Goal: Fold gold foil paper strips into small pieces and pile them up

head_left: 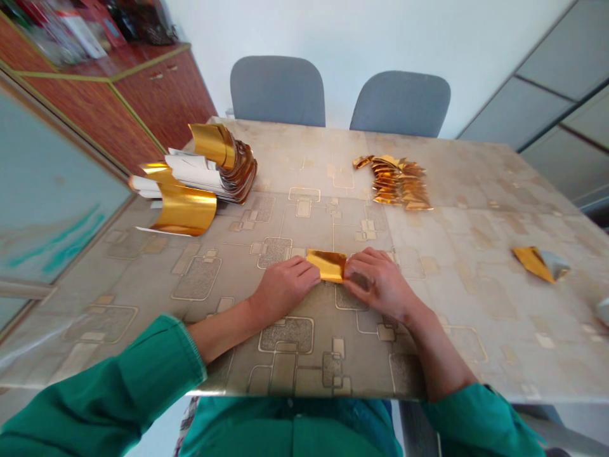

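Observation:
A small folded piece of gold foil paper (pixel 327 264) lies near the front middle of the table, between my two hands. My left hand (pixel 290 284) is closed at its left end, fingertips hidden behind the knuckles. At the right end, my right hand (pixel 375 279) pinches the paper's edge between thumb and fingers. Back left stands a pile of gold and white paper sheets (pixel 223 168), with a curved gold sheet (pixel 185 209) in front of it. Several folded gold paper pieces (pixel 399 184) sit in rows at the back right.
A patterned tablecloth (pixel 304 355) covers the table. One gold and silver folded piece (pixel 537 263) lies at the right. Two grey chairs (pixel 278 92) stand along the far edge. A wooden cabinet (pixel 162 95) with items on top is at the back left.

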The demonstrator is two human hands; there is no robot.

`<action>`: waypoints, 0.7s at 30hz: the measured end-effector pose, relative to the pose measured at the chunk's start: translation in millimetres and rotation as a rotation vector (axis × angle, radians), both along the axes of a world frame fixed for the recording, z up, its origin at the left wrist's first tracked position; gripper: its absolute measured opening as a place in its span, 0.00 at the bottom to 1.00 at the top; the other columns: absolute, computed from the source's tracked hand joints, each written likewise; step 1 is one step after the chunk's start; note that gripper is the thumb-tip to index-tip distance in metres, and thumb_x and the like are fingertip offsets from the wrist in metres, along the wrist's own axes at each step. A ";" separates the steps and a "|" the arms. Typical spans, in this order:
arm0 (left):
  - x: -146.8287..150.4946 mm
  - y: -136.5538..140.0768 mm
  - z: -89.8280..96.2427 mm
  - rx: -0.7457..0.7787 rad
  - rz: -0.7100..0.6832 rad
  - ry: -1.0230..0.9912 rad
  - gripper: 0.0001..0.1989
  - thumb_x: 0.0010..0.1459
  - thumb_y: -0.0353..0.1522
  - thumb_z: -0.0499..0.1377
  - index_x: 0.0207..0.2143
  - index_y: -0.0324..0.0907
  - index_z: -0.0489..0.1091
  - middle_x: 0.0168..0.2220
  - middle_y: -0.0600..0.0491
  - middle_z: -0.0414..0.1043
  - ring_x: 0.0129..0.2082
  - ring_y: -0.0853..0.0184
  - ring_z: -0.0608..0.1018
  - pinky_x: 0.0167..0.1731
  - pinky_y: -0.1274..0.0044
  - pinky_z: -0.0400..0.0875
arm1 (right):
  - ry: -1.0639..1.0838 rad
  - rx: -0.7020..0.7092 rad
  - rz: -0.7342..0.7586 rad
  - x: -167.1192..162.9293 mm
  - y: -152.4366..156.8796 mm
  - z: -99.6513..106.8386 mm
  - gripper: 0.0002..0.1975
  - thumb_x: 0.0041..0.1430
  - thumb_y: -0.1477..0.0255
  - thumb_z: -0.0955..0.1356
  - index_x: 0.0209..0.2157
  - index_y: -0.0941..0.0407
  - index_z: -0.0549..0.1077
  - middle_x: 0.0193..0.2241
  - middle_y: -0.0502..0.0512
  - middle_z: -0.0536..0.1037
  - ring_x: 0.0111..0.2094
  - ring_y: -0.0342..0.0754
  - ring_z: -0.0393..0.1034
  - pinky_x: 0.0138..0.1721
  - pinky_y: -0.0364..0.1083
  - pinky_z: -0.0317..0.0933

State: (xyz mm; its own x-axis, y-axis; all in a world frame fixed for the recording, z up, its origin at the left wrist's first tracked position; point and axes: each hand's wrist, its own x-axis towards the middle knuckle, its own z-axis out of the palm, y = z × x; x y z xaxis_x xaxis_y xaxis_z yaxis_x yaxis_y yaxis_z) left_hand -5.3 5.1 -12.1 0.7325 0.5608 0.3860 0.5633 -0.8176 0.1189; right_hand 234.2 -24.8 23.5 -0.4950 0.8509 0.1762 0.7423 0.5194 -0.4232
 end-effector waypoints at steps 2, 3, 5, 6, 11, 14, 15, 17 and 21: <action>1.1 -2.9 1.6 -0.003 0.003 -0.003 0.13 0.70 0.32 0.52 0.34 0.40 0.72 0.31 0.51 0.75 0.35 0.65 0.75 0.36 0.76 0.69 | 0.009 -0.018 0.028 -2.7 -0.1 -1.0 0.07 0.59 0.66 0.72 0.37 0.54 0.74 0.38 0.53 0.78 0.42 0.51 0.66 0.45 0.48 0.53; 1.7 -4.1 2.9 -0.006 0.010 -0.003 0.13 0.70 0.32 0.52 0.33 0.40 0.72 0.31 0.51 0.75 0.34 0.65 0.75 0.35 0.76 0.69 | 0.006 -0.026 0.041 -4.7 0.2 -2.4 0.09 0.58 0.66 0.72 0.39 0.54 0.74 0.40 0.53 0.78 0.43 0.51 0.66 0.45 0.49 0.53; 2.8 -5.6 6.0 -0.028 0.030 -0.004 0.13 0.70 0.33 0.52 0.33 0.40 0.71 0.30 0.52 0.75 0.33 0.65 0.75 0.35 0.75 0.69 | 0.011 -0.038 0.042 -8.6 1.3 -6.2 0.06 0.61 0.68 0.71 0.39 0.54 0.74 0.40 0.54 0.78 0.43 0.51 0.66 0.45 0.49 0.54; 3.1 -5.7 7.6 -0.049 0.038 -0.010 0.12 0.69 0.33 0.53 0.33 0.40 0.71 0.31 0.51 0.75 0.33 0.64 0.75 0.35 0.75 0.69 | 0.023 -0.042 0.032 -10.1 2.1 -8.2 0.03 0.63 0.70 0.69 0.38 0.54 0.74 0.40 0.54 0.78 0.43 0.50 0.67 0.44 0.48 0.54; -0.3 -0.4 10.4 -0.195 0.041 -0.074 0.06 0.63 0.34 0.60 0.40 0.40 0.70 0.37 0.50 0.77 0.38 0.62 0.77 0.37 0.73 0.72 | 0.110 -0.076 -0.019 -10.7 7.3 -12.5 0.04 0.65 0.72 0.67 0.35 0.54 0.74 0.34 0.51 0.78 0.37 0.47 0.67 0.41 0.47 0.55; -2.6 4.7 7.6 -0.280 0.104 -0.144 0.04 0.63 0.30 0.59 0.40 0.41 0.71 0.37 0.51 0.78 0.37 0.63 0.79 0.38 0.73 0.72 | 0.165 -0.118 -0.014 -8.7 10.0 -10.7 0.05 0.65 0.71 0.66 0.35 0.54 0.74 0.32 0.50 0.78 0.34 0.46 0.67 0.40 0.46 0.55; -2.8 6.2 6.7 -0.309 0.124 -0.160 0.03 0.62 0.29 0.60 0.40 0.41 0.71 0.37 0.52 0.78 0.36 0.64 0.79 0.37 0.73 0.72 | 0.189 -0.134 -0.014 -8.1 10.7 -10.1 0.06 0.66 0.70 0.66 0.35 0.54 0.74 0.31 0.50 0.78 0.33 0.45 0.67 0.39 0.45 0.56; -2.1 8.5 5.7 -0.358 0.148 -0.176 0.03 0.62 0.30 0.60 0.40 0.41 0.72 0.36 0.53 0.79 0.34 0.65 0.80 0.36 0.74 0.72 | 0.245 -0.160 -0.041 -7.3 12.0 -10.2 0.08 0.66 0.68 0.66 0.34 0.54 0.75 0.30 0.50 0.78 0.32 0.45 0.68 0.37 0.45 0.57; 0.6 10.7 5.7 -0.384 0.175 -0.199 0.08 0.63 0.30 0.60 0.45 0.43 0.71 0.39 0.54 0.80 0.35 0.66 0.81 0.36 0.76 0.73 | 0.271 -0.141 -0.194 -8.5 13.9 -15.6 0.09 0.65 0.68 0.66 0.31 0.54 0.75 0.27 0.50 0.78 0.30 0.45 0.68 0.35 0.45 0.58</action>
